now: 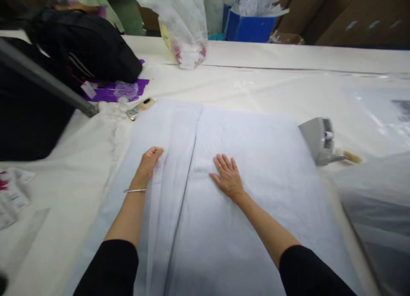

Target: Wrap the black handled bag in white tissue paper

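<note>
On the white table [288,61], a pale folded fabric [243,189] lies flat in front of the person, reaching from the near edge towards the middle. A fold line runs lengthways down it, left of centre. The left hand [150,162] is curled at the left flap, its fingers closed on a pinch of the cloth beside that line. The right hand [228,177] lies open and flat, palm down, pressing on the wider panel and gripping nothing. The fabric looks thin, light and limp; it would likely sag and wrinkle if lifted from one spot, and slide easily over the smooth table. Edges and corners seem the best places to hold, with a flat palm to pin it. A grey device [318,139] sits just off its right edge, and a phone [140,108] lies near its far left corner.
</note>
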{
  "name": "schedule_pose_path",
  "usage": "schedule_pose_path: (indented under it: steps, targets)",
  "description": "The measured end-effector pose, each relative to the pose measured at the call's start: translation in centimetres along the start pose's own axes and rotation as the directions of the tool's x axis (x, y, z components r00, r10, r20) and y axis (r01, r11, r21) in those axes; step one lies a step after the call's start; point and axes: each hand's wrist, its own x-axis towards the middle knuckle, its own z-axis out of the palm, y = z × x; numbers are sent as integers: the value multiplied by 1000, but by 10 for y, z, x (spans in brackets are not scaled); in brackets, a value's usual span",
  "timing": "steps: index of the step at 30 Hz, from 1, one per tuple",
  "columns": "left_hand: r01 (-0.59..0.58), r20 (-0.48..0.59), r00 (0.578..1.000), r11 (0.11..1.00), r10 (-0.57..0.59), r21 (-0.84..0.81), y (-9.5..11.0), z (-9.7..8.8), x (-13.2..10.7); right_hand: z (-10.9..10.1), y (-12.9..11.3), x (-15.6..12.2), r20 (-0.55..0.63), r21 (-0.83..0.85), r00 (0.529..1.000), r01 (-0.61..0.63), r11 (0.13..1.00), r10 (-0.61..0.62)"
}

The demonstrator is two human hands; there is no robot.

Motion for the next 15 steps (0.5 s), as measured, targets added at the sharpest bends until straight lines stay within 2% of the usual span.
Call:
schedule_pose_path:
  steps: [3, 5, 6, 8, 10, 12, 15]
  targets:
    - [-24, -147, 988, 994, 40, 109, 4, -2, -6, 4, 3, -1, -45, 17, 999, 16, 1000, -16]
    - [-35, -246, 964, 962, 104, 269, 10, -4, -12, 7, 4, -1, -60, 22, 998, 30, 999, -28]
    - [-33, -261, 955, 922, 143, 387, 14, -5, -16, 7, 4, -2, -64, 20, 997, 36, 999, -34]
    - [-44, -200, 956, 775, 217, 631, 24, -5, -26, 7, 4, -2, -69, 10, 997, 41, 999, -40]
    - [-96, -96, 959, 625, 267, 775, 37, -1, -38, 7, 3, -2, -72, -2, 997, 39, 999, -39]
    - [-152, -36, 947, 541, 320, 827, 50, 7, -51, 7, 3, -2, -70, -7, 997, 37, 999, -38]
    - [-241, 80, 939, 473, 336, 847, 64, 30, -66, 7, 3, -2, -65, -10, 997, 36, 999, -36]
